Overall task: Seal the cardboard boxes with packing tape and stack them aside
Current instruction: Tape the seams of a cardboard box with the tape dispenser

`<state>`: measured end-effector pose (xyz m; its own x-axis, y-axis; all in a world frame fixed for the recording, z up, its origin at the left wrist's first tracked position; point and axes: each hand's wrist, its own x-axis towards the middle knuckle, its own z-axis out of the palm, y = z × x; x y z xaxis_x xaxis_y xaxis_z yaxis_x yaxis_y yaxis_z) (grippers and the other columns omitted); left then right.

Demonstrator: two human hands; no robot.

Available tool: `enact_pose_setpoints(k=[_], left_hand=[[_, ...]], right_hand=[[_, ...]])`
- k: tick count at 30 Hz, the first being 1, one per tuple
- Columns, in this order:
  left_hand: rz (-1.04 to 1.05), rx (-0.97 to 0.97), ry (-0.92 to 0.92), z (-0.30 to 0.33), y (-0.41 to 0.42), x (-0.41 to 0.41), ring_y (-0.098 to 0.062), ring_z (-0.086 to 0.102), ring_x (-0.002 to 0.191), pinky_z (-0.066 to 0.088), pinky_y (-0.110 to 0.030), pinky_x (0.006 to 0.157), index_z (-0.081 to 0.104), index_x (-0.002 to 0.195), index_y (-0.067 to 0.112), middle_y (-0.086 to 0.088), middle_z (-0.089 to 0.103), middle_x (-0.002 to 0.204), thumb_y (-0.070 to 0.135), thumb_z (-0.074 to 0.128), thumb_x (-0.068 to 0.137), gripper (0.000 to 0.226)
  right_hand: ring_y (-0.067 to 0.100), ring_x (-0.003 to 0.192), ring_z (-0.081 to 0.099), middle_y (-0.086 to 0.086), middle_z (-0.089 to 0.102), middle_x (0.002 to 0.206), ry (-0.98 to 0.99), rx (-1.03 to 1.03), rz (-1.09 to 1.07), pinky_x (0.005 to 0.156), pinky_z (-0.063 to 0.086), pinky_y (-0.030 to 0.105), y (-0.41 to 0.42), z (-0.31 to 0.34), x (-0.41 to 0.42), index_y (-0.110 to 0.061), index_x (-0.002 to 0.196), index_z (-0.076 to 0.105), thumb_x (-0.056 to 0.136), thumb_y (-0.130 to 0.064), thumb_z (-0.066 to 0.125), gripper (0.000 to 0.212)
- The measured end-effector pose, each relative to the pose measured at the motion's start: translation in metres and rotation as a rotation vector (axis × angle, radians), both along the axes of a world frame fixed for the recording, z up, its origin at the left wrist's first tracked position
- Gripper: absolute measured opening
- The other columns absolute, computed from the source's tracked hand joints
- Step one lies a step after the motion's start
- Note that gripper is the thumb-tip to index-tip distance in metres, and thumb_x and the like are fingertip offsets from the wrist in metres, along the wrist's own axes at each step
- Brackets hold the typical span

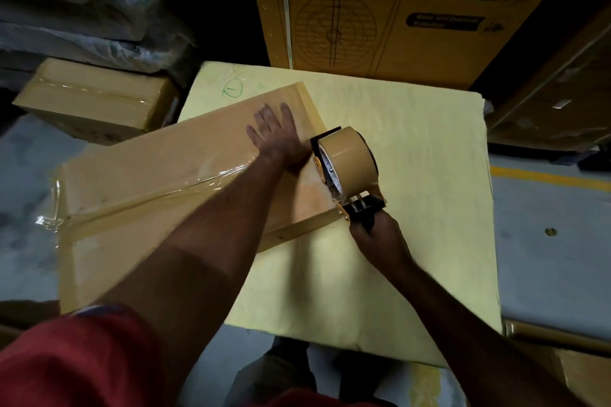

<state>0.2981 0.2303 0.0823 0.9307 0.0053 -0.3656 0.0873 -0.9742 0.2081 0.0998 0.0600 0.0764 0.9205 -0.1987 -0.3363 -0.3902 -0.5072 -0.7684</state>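
A worker's left hand point(272, 132) lies flat, fingers straight and spread, on the top of a long cardboard box point(185, 175), apparently pinning it so it cannot slide while tape is drawn across. The right hand point(373, 231) has its grip wrapped round the black handle of a tape dispenser point(347, 172), whose tan roll stands at the box's right end, seemingly at the finish or start of a run along the seam. The box rests slantwise on a pale yellow counter point(413, 208), its far end angled toward the far side and its left end jutting past the counter's left edge over the grey floor point(545, 258). Glossy tape point(211, 178) already shines along the top and wraps over the left end, suggesting the sealing is well advanced.

Bare counter lies to the right and near side of the dispenser, giving the right hand room to pull off the box's end. A tall printed carton point(396, 10) stands hard against the counter's far edge, closing off that direction. To the far left, a smaller taped box point(96, 102) sits low beside the counter, a likely spot for stacking. Plastic-wrapped bundles point(82, 10) crowd the far left corner.
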Motion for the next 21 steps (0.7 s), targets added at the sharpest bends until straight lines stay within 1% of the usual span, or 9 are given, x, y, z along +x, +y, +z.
enact_pose_setpoints(k=[2,4,6,9,12,15,16,18,21], left_hand=[[-0.055,0.030,0.040,-0.006,0.002,-0.023,-0.042,-0.022,0.147,-0.007,-0.064,0.118,-0.018,0.156,0.017,-0.023,-0.027,0.159,0.066,0.054,0.088,0.110],[-0.062,0.045,0.015,-0.012,0.001,-0.038,-0.042,-0.019,0.149,-0.005,-0.063,0.118,-0.015,0.157,0.017,-0.022,-0.024,0.161,0.067,0.053,0.088,0.108],[-0.040,0.043,-0.019,-0.013,-0.002,-0.044,-0.042,-0.016,0.149,-0.003,-0.063,0.118,-0.012,0.157,0.017,-0.021,-0.020,0.162,0.064,0.054,0.089,0.106],[-0.021,0.021,-0.037,-0.009,-0.008,-0.047,-0.042,-0.014,0.150,-0.003,-0.063,0.118,-0.009,0.158,0.016,-0.022,-0.019,0.162,0.058,0.056,0.091,0.103],[-0.004,-0.015,-0.049,-0.009,-0.009,-0.051,-0.043,-0.014,0.149,-0.003,-0.063,0.119,-0.009,0.158,0.014,-0.023,-0.018,0.162,0.055,0.055,0.093,0.100],[0.021,-0.010,-0.081,-0.013,-0.012,-0.055,-0.043,-0.011,0.150,-0.002,-0.063,0.117,-0.006,0.158,0.016,-0.025,-0.014,0.162,0.064,0.049,0.093,0.098],[0.021,-0.008,-0.094,-0.014,-0.015,-0.057,-0.043,-0.009,0.150,-0.001,-0.064,0.116,-0.004,0.158,0.018,-0.026,-0.012,0.162,0.064,0.047,0.093,0.095],[-0.025,-0.010,-0.132,-0.015,-0.021,-0.065,-0.043,-0.008,0.150,-0.001,-0.065,0.117,-0.001,0.158,0.024,-0.026,-0.011,0.162,0.057,0.044,0.098,0.082],[-0.259,-0.029,-0.225,-0.018,-0.022,-0.090,-0.040,-0.007,0.151,0.000,-0.062,0.120,0.011,0.158,0.033,-0.023,-0.011,0.163,0.035,0.038,0.106,0.059]], right_hand=[[0.026,0.068,0.058,0.001,0.060,0.069,0.029,0.031,-0.029,0.061,0.041,0.031,0.001,-0.002,0.001,-0.007,0.085,0.059,0.087,-0.014,0.062,0.007],[0.028,0.066,0.058,0.001,0.058,0.064,0.035,0.073,-0.057,0.061,0.042,0.032,0.000,-0.002,-0.001,-0.011,0.076,0.055,0.086,-0.014,0.062,0.013],[0.029,0.066,0.058,0.001,0.058,0.064,0.034,0.087,-0.065,0.063,0.044,0.034,-0.001,-0.001,-0.003,-0.015,0.072,0.052,0.086,-0.015,0.062,0.017],[0.027,0.071,0.058,0.002,0.060,0.072,0.025,0.038,-0.033,0.063,0.042,0.031,-0.002,-0.001,-0.011,-0.011,0.080,0.054,0.087,-0.017,0.061,0.012],[0.020,0.063,0.054,0.000,0.057,0.067,0.007,0.006,0.001,0.055,0.035,0.028,-0.009,-0.005,-0.033,-0.011,0.080,0.054,0.088,-0.016,0.059,0.011],[0.016,0.056,0.050,-0.004,0.055,0.062,0.041,0.047,-0.017,0.054,0.036,0.027,-0.020,-0.014,-0.060,-0.017,0.076,0.056,0.086,-0.014,0.060,0.011],[0.016,0.056,0.049,-0.006,0.054,0.061,0.053,0.075,-0.034,0.056,0.037,0.027,-0.023,-0.018,-0.067,-0.021,0.073,0.054,0.085,-0.015,0.060,0.015],[0.016,0.057,0.049,-0.007,0.053,0.061,0.068,0.094,-0.056,0.058,0.038,0.029,-0.025,-0.023,-0.074,-0.024,0.071,0.051,0.084,-0.013,0.061,0.020],[0.017,0.056,0.048,-0.004,0.053,0.060,0.062,0.091,-0.059,0.058,0.037,0.029,-0.024,-0.026,-0.075,-0.018,0.068,0.049,0.084,-0.011,0.062,0.021]])
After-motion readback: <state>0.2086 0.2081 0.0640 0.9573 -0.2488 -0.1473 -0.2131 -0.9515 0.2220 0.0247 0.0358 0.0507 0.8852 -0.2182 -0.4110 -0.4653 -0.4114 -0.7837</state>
